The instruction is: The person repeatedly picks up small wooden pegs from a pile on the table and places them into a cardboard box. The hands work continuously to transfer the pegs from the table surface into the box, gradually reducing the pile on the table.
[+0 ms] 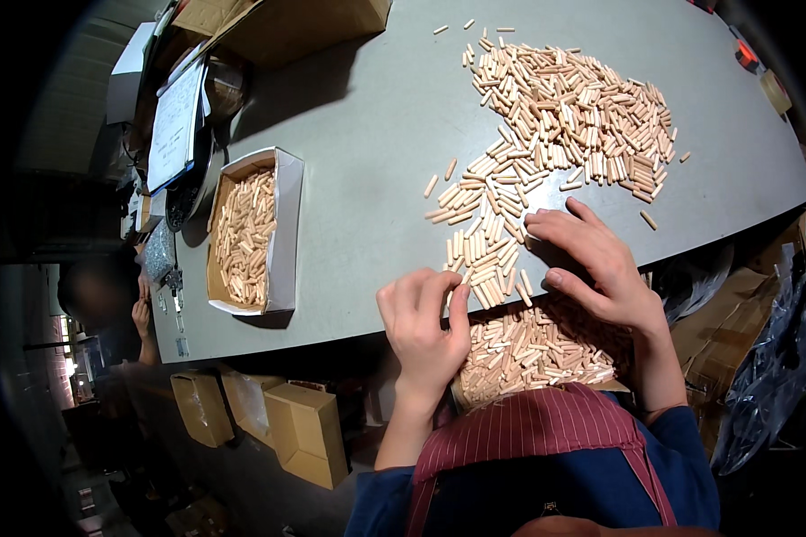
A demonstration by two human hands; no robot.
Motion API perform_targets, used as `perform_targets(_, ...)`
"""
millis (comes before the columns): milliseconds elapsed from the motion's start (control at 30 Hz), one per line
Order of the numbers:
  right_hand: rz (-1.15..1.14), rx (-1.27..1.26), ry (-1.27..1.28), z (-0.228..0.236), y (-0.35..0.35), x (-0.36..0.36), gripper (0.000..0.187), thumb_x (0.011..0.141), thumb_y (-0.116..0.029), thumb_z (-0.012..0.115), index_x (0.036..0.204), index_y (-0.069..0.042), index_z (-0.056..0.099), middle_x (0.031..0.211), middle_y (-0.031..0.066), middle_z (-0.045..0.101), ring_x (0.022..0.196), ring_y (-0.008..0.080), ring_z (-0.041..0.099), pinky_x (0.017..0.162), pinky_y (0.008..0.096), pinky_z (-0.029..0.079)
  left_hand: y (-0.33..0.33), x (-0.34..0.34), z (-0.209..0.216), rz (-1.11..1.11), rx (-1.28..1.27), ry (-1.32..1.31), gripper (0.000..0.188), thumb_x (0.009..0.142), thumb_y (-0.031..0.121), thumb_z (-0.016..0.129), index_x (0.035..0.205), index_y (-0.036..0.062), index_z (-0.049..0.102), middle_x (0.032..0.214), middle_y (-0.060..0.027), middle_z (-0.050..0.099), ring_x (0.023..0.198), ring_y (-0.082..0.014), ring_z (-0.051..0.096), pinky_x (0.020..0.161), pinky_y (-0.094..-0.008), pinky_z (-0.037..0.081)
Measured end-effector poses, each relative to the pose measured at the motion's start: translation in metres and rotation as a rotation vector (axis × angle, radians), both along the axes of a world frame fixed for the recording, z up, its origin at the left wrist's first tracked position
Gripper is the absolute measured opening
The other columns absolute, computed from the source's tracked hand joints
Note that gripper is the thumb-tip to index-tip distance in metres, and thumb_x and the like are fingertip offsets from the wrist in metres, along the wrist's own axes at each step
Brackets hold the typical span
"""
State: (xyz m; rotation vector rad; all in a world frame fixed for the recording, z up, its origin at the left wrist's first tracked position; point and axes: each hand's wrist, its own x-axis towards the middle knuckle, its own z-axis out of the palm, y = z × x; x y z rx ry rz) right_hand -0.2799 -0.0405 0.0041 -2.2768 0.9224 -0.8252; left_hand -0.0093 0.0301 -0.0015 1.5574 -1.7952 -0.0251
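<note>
Left hand (pixel 424 324) hovered by the wooden dowels (pixel 485 258) at table (pixel 367 206) edge; couldn't tell its grip. Right hand (pixel 603 267) grip was released, fingers spread.

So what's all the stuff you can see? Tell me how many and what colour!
Loose pegs: too many to count, pale wood, on table
Table: one, grey, centre
Peg-filled box: one, white outside, table's left
Lower pegs: too many to count, pale wood, below table's near edge
Big carton: one, brown, table's far left
Papers: several, mostly white, upper left
Bag: one, clear, table's left end
Tape roll: one, tan, far right
Open boxes: three, brown, lower left
Plastic sheeting: count unclear, dark, right
Another person: one, dim, far left
Apron: one, striped maroon, bottom
Sleeves: two, blue, bottom
Left grip: one, bare, left of near pegs
Right grip: one, bare, right of near pegs
</note>
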Motion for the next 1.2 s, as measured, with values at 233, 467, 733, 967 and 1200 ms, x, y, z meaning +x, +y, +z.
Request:
perform_targets(233,0.008,-0.008,0.027,0.003,0.000,0.001,0.052,0.102,-0.020,0.070,0.150,-0.003,0.061,0.152,0.0172,0.065,0.146,0.0365,0.059,0.131,0.0601,0.032,-0.003,0.002,-0.003,-0.030,0.020,0.063,0.009,0.094,0.005,0.077,0.101,0.0076,0.072,0.109,-0.0089,0.069,0.107,-0.0308,0.059,0.096,-0.0430,0.047)
perform_targets(467,-0.010,0.026,-0.007,0.002,0.001,0.002,0.055,0.102,-0.021,0.071,0.153,-0.002,0.059,0.153,0.0184,0.065,0.148,0.0372,0.058,0.132,0.0604,0.029,-0.002,0.007,0.004,-0.047,0.054,0.308,0.006,0.104,0.010,0.071,0.103,0.0045,0.072,0.109,-0.0108,0.070,0.108,-0.0295,0.057,0.097,-0.0407,0.046)
perform_targets(733,-0.031,0.002,0.003,0.001,0.002,0.002,0.058,0.101,-0.019,0.070,0.156,-0.003,0.056,0.153,0.0199,0.064,0.145,0.0374,0.059,0.131,0.0581,0.033,-0.001,0.014,0.004,-0.071,0.111,0.445,0.013,0.110,0.012,0.063,0.103,0.0031,0.069,0.113,-0.0110,0.068,0.113,-0.0272,0.055,0.102,-0.0399,0.044)
perform_targets(967,-0.037,-0.003,-0.006,0.000,0.002,0.002,0.059,0.101,-0.019,0.070,0.156,-0.003,0.056,0.153,0.0207,0.064,0.145,0.0383,0.059,0.131,0.0584,0.034,-0.004,0.012,0.001,-0.015,0.111,0.419,0.011,0.109,0.012,0.064,0.105,0.0025,0.069,0.116,-0.0119,0.068,0.114,-0.0278,0.055,0.103,-0.0413,0.044)
perform_targets(1200,-0.039,-0.023,0.002,-0.001,0.002,0.002,0.060,0.102,-0.021,0.069,0.157,-0.003,0.055,0.153,0.0210,0.063,0.145,0.0386,0.059,0.131,0.0586,0.034,-0.005,0.011,-0.003,0.070,0.115,0.133,0.009,0.106,0.013,0.068,0.106,0.0044,0.070,0.125,-0.0133,0.066,0.121,-0.0325,0.052,0.107,-0.0456,0.042)
